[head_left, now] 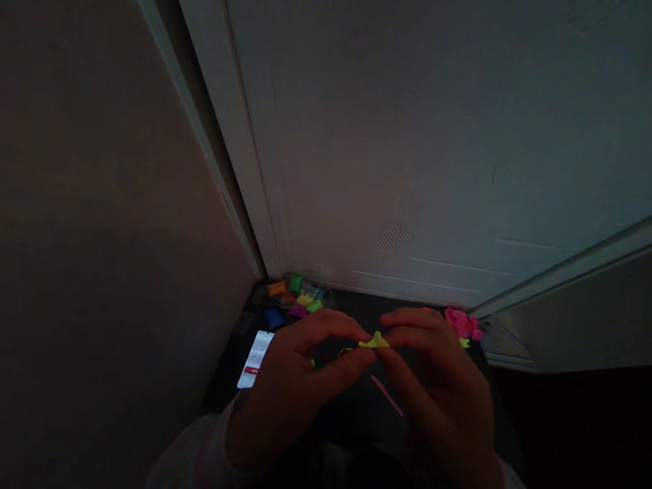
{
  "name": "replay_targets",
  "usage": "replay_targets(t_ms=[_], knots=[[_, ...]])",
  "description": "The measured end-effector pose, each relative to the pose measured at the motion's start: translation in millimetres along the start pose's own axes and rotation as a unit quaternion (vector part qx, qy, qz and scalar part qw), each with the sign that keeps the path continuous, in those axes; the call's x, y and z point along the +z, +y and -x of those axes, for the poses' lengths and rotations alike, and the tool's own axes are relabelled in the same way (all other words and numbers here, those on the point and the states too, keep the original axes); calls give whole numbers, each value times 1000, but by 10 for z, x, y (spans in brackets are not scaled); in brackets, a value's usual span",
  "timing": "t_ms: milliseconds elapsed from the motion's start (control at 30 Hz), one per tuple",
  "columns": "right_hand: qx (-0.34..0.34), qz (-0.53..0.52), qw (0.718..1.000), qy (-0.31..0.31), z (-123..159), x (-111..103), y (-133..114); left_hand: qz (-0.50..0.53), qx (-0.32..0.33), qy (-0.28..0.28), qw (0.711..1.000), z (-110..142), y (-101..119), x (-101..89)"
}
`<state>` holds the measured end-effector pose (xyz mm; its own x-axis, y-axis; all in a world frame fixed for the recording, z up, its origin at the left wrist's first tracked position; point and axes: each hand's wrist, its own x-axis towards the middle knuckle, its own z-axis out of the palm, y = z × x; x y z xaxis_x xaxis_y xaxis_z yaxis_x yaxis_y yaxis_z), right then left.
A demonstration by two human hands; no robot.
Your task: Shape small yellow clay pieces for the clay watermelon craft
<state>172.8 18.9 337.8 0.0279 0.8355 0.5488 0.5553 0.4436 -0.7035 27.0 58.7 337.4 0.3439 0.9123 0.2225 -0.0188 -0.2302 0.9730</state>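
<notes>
A small yellow piece [375, 342], soft-looking like modelling clay, sits between the fingertips of both hands; it is thin and flat at the sides, with a peak rising at its middle. The left hand [294, 382] pinches it from eight o'clock, thumb below and index finger arched above. The right hand [445, 387] pinches its other side from four o'clock, fingers bent and thumb pointing up towards it. Both wrists rise from pale, pink-tinged sleeves [211, 445].

From the piece, a slim pink strip [387, 395] lies at five o'clock on the dark surface [348, 411]. A lit phone [254, 355] shows at nine o'clock, partly behind the left hand. Glossy, pillow-shaped coloured packets [274, 317] cluster at ten; lumpy bright-pink pieces [462, 322] sit towards three. At twelve, a striped heart shape [394, 238] marks the smooth, pale panel [423, 132].
</notes>
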Motion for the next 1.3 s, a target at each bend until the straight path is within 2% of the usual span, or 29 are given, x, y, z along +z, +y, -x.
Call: replay_targets(t_ms=[133,333,467,733,933,1200,1300], knots=[[-20,-2,1000,-6,5,-1,20,-31,24,13,999,3,-14,-8],[-11,-8,1000,-24,-7,-25,54,-146,162,38,975,-22,-10,-27],[-22,-5,999,-47,-19,-44,71,-185,197,41,962,-27,5,-54],[-20,34,998,-57,-26,-49,91,-208,215,7,954,-47,-14,-65],[-63,73,994,-48,-16,-50,112,-171,182,9,968,-49,-26,-43],[-78,77,993,-34,-10,-51,126,-102,136,19,985,-33,-61,0],[-84,84,993,-28,-13,-52,123,-108,131,21,985,-27,-63,-4]])
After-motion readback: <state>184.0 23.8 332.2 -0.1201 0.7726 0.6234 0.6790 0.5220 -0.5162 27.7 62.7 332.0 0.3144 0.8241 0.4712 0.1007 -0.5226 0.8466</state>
